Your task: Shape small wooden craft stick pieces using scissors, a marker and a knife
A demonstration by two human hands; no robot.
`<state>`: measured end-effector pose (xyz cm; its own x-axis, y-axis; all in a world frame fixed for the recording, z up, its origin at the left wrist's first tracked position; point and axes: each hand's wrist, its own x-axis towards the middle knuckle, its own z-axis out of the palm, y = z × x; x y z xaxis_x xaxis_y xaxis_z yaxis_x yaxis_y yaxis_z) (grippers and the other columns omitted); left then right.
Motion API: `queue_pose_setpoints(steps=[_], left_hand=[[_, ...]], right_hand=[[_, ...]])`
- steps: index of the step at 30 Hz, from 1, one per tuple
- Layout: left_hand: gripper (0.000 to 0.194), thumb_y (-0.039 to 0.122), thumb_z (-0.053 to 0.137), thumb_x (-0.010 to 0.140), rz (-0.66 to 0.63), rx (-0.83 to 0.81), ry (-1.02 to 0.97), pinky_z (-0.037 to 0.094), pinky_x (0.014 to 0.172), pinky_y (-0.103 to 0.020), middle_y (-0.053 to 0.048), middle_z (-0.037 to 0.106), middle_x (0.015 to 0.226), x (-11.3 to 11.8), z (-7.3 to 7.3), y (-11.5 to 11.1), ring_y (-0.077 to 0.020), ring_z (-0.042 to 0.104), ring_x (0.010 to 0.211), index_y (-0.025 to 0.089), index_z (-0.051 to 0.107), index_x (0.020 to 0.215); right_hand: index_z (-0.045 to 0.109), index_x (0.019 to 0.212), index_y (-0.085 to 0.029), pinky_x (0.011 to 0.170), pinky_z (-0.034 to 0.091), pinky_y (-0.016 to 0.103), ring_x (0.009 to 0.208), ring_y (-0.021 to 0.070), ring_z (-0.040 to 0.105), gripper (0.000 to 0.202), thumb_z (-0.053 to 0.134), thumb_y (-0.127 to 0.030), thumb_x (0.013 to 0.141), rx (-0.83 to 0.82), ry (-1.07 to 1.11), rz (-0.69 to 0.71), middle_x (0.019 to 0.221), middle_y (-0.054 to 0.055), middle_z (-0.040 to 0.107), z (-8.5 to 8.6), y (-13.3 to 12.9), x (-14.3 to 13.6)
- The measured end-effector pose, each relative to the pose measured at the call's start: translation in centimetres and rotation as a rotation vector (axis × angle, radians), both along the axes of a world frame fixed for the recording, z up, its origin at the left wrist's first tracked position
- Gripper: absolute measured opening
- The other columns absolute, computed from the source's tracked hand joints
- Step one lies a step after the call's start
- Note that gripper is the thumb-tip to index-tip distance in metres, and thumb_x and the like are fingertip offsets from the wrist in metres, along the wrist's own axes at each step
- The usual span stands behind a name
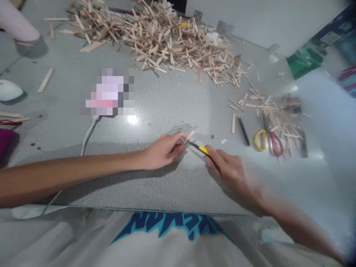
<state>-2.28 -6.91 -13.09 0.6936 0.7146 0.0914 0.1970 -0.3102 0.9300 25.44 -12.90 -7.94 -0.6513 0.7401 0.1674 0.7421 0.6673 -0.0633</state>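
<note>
Near the front of the glass-topped table, my left hand pinches a short piece of wooden stick between thumb and fingers. Its pale tip pokes out past the fingertips. My right hand is wrapped round a yellow-and-black craft knife. The dark, thin end of the knife points left and meets the stick right at my left fingertips. Whether the edge is in the wood is too small to tell. A pair of scissors with yellow and red handles lies to the right, beside a black pen-like rod.
A large heap of wooden sticks spreads along the back, with a smaller pile at right. A blurred-out device with a white cable lies left of centre. A white mouse sits at far left. The table edge runs before my shirt.
</note>
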Motion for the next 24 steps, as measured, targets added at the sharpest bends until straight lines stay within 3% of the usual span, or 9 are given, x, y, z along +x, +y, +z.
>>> queue_pose_setpoints(steps=[4,8,10,16,21,24], left_hand=[[0.008,0.022,0.048,0.109,0.04,0.067,0.018,0.038,0.054,-0.021,0.007,0.061,0.068,0.1,-0.5,0.0,-0.0106,0.053,0.053,0.021,0.054,0.115],[0.01,0.021,0.047,0.108,0.025,0.1,0.042,0.035,0.054,-0.021,0.007,0.06,0.068,0.1,-0.5,0.2,-0.0109,0.052,0.054,0.021,0.055,0.114],[0.01,0.021,0.047,0.107,0.023,0.106,0.053,0.034,0.054,-0.021,0.007,0.06,0.068,0.1,-0.4,0.3,-0.0109,0.05,0.054,0.021,0.054,0.114],[0.011,0.022,0.049,0.107,0.019,0.096,0.068,0.033,0.054,-0.021,0.008,0.058,0.068,0.0,-0.5,0.4,-0.0103,0.046,0.053,0.02,0.053,0.117],[0.012,0.023,0.048,0.107,0.004,0.052,0.059,0.037,0.056,-0.02,0.007,0.06,0.071,-0.1,-0.7,0.4,-0.0102,0.051,0.056,0.021,0.053,0.117],[0.015,0.025,0.05,0.107,0.0,0.069,0.029,0.038,0.055,-0.02,0.007,0.06,0.073,-0.1,-1.0,0.4,-0.0099,0.051,0.056,0.021,0.051,0.122]], right_hand=[[0.07,0.129,-0.019,0.057,0.046,0.028,0.06,0.0155,0.061,0.03,0.044,-0.032,0.12,-0.154,0.151,-0.005,0.077,0.002,0.07,0.8,1.0,0.3],[0.069,0.138,-0.013,0.049,0.037,0.033,0.062,0.0199,0.061,0.034,0.042,-0.021,0.118,0.011,-0.121,0.071,0.083,0.008,0.071,1.2,0.8,0.2],[0.069,0.136,-0.011,0.05,0.036,0.034,0.063,0.0203,0.062,0.036,0.04,-0.022,0.119,0.013,-0.152,0.092,0.086,0.009,0.072,1.2,1.1,0.2],[0.072,0.116,-0.016,0.057,0.04,0.027,0.058,0.0133,0.055,0.027,0.049,-0.029,0.119,-0.24,0.152,0.096,0.074,0.0,0.069,1.5,3.0,0.5],[0.07,0.13,-0.014,0.053,0.032,0.031,0.058,0.0163,0.053,0.035,0.04,-0.011,0.114,-0.037,-0.126,0.082,0.085,0.007,0.071,2.3,2.2,0.0],[0.074,0.118,-0.015,0.059,0.036,0.029,0.061,0.0149,0.051,0.029,0.046,-0.024,0.116,-0.242,0.035,0.085,0.077,0.003,0.067,2.6,3.2,0.0]])
